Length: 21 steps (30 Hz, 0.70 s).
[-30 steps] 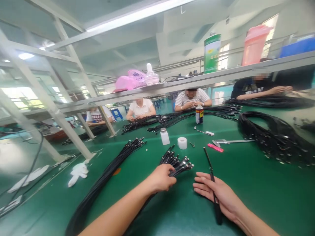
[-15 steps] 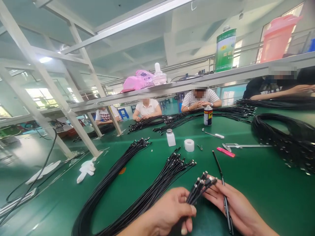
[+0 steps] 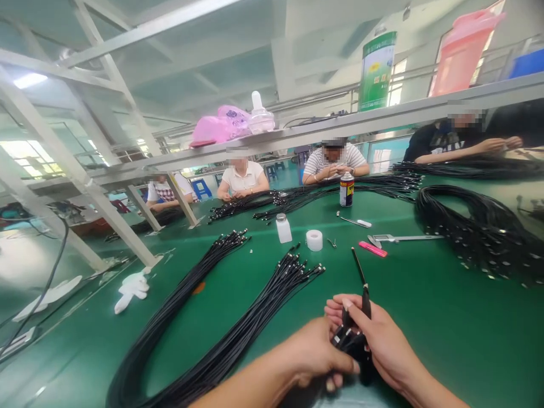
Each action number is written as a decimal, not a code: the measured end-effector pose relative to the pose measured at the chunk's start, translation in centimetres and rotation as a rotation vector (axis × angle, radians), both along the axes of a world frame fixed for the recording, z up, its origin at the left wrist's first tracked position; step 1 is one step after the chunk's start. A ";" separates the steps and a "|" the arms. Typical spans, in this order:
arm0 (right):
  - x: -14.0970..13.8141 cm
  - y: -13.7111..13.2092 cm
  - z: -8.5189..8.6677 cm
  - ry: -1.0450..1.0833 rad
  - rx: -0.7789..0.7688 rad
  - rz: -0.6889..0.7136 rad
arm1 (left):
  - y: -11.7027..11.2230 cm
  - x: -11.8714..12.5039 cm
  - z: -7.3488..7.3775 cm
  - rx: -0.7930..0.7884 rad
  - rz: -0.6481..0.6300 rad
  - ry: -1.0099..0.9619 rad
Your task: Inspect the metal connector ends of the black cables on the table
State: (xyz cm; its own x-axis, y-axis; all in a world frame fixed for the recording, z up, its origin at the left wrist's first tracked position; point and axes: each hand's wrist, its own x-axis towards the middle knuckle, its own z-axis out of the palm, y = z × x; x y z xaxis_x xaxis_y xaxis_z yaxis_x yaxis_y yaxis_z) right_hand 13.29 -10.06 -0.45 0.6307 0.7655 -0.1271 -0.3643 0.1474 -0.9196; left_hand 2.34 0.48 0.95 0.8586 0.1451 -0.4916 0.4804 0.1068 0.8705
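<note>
Left hand (image 3: 312, 354), fingers curled around black cable ends (image 3: 351, 341), right hand (image 3: 380, 340), fingers pressed together over those ends and a slim black tool (image 3: 365, 300), over a green workbench (image 3: 429, 328)

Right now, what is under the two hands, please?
A bundle of black cables lies under the left hand and right hand, above the green table. The table directly below the hands and most cable ends are covered and cannot be seen.
</note>
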 end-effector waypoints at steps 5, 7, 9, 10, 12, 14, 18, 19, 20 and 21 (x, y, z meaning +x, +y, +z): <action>1.2 -0.9 0.6 -0.179 -0.048 -0.020 | -0.3 1.1 0.9 -0.024 0.062 -0.058; 1.2 -1.2 0.8 -0.268 -0.064 0.015 | -0.3 0.6 0.7 -0.070 0.055 -0.067; 0.7 -1.4 1.0 -0.350 -0.080 0.066 | -0.3 0.0 0.5 -0.111 0.054 -0.078; 0.4 -1.5 1.1 -0.380 -0.084 0.089 | -0.3 -0.3 0.4 -0.124 0.066 -0.091; -0.2 -1.6 1.2 -0.439 -0.084 0.140 | -0.3 -0.9 0.3 -0.131 0.121 -0.134; -0.7 -1.7 1.3 -0.494 -0.085 0.197 | -0.3 -1.5 0.2 -0.131 0.180 -0.177; -0.7 -1.8 1.5 -0.498 -0.110 0.195 | -0.3 -2.7 0.2 -0.183 0.222 -0.227; -0.6 -1.8 1.4 -0.479 -0.116 0.179 | -0.3 -2.9 0.3 -0.209 0.233 -0.243; -0.5 -1.7 1.4 -0.465 -0.120 0.167 | -0.3 -3.1 0.4 -0.233 0.248 -0.258; -0.4 -1.7 1.3 -0.458 -0.125 0.161 | -0.2 -3.3 0.4 -0.250 0.267 -0.271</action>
